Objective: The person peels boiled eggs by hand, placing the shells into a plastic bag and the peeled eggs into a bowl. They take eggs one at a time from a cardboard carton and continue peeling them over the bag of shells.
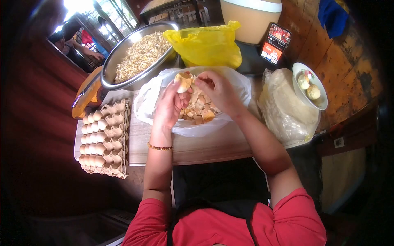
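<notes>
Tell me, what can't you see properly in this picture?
Head view, egg: partly covered by the left hand and right hand, so remaining shell is unclear.
Head view, phone: screen too small to read.
Head view, yellow bag: opaque plastic hides its contents.
Head view, tan container: cut off by the top edge.

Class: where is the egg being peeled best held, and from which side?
Cup the egg round its lower half from underneath, as the left hand does: its rounded shape sits in the fingers, leaving the top open to the right hand.
</notes>
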Motion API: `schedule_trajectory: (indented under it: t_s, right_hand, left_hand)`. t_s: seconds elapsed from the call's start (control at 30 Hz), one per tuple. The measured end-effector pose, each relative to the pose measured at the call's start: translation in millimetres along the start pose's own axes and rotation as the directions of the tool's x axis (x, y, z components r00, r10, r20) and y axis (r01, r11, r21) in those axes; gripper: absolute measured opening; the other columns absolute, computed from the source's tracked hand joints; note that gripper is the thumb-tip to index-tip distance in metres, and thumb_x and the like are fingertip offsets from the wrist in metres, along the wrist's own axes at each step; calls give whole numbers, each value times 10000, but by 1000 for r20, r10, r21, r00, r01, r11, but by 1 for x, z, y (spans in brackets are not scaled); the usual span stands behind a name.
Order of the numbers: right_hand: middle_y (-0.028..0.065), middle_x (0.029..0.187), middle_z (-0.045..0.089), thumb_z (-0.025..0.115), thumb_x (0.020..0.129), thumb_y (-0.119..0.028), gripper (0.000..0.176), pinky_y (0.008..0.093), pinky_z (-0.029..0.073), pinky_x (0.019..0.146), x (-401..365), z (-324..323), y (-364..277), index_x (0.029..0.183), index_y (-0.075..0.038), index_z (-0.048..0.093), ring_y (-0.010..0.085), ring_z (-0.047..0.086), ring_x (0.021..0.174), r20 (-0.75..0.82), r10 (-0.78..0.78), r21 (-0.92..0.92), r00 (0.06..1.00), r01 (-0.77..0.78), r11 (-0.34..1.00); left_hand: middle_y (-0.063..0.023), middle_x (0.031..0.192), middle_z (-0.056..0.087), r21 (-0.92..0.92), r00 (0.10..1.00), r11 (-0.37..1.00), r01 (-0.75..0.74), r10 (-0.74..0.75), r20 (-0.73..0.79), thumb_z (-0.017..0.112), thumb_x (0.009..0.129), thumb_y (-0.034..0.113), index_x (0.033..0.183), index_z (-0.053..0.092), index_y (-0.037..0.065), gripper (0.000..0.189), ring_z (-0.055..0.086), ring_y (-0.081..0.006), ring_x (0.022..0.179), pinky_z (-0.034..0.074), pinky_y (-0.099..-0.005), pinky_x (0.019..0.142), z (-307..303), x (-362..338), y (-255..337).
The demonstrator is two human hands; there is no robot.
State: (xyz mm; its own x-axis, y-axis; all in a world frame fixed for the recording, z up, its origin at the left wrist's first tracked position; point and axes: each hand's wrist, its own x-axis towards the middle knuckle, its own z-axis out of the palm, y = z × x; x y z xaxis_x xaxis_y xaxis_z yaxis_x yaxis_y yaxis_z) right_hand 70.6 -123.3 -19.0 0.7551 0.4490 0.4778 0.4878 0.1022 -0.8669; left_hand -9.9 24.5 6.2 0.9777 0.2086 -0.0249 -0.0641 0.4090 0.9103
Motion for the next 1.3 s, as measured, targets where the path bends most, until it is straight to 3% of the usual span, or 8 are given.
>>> schedule_trajectory:
  t_s: [0.13,0.63,0.73,0.8,0.83,0.9,0.93,1.3]
  right_hand:
    - [88,821,643,648,864,-113,134,274,475,682,1,-2,-2,905,9,610,121,594,736,-13,30,18,999,-30,999]
    - [58,864,629,551,902,-71,80,236,487,725,0,-11,-15,897,7,569,111,625,847,7,149,318,989,-144,937]
    - [58,859,635,565,898,-84,79,234,487,712,2,-10,-7,925,-9,571,99,624,830,-24,54,182,998,-48,982]
    - [72,947,642,613,881,-141,131,281,490,765,-2,-8,-16,957,-39,581,156,632,882,11,-28,-218,1000,30,975]
    - [72,947,642,613,881,-141,131,281,490,765,-3,-5,-15,957,-39,581,156,632,882,11,-36,-219,999,38,975]
    - [115,1007,615,642,846,-236,218,367,458,823,-3,2,-8,947,-45,610,294,581,948,78,-391,-481,917,378,791]
    - [93,1109,586,631,839,-308,290,411,409,904,-6,2,-10,996,-64,623,275,522,1076,139,-327,-528,935,349,774]
    - [98,1137,575,608,865,-258,209,425,356,963,-11,0,-11,943,-67,638,289,503,1093,212,-379,-578,901,428,695]
  left_hand:
    - [-35,786,616,196,989,972,-128,112,92,504,974,286,1189,526,53,317,514,-58,594,378,-187,497,-5,2,-6]
    - [-45,909,657,-147,999,989,-32,36,26,532,968,311,1144,559,47,318,600,-87,700,447,-193,576,-15,7,-5]
    - [-64,953,665,-247,997,967,-55,68,43,522,973,312,1157,556,51,321,635,-117,764,476,-211,611,-22,10,-6]
    - [-80,978,666,-305,991,948,-90,115,65,516,974,322,1165,552,52,333,650,-142,805,499,-225,641,-26,11,-4]
    - [-80,978,666,-304,990,948,-97,123,68,516,974,322,1165,552,52,333,650,-142,805,499,-225,641,-29,11,-1]
    - [-89,1006,657,-348,967,924,-160,217,133,508,977,321,1190,540,44,351,650,-154,812,510,-228,645,-34,13,10]
    - [-100,1035,646,-240,967,946,-217,242,82,497,983,308,1218,525,31,365,650,-152,819,503,-216,621,-30,11,22]
    - [-122,1046,661,229,934,914,-334,288,214,578,947,286,1137,570,10,335,662,-114,833,505,-161,606,58,91,146]
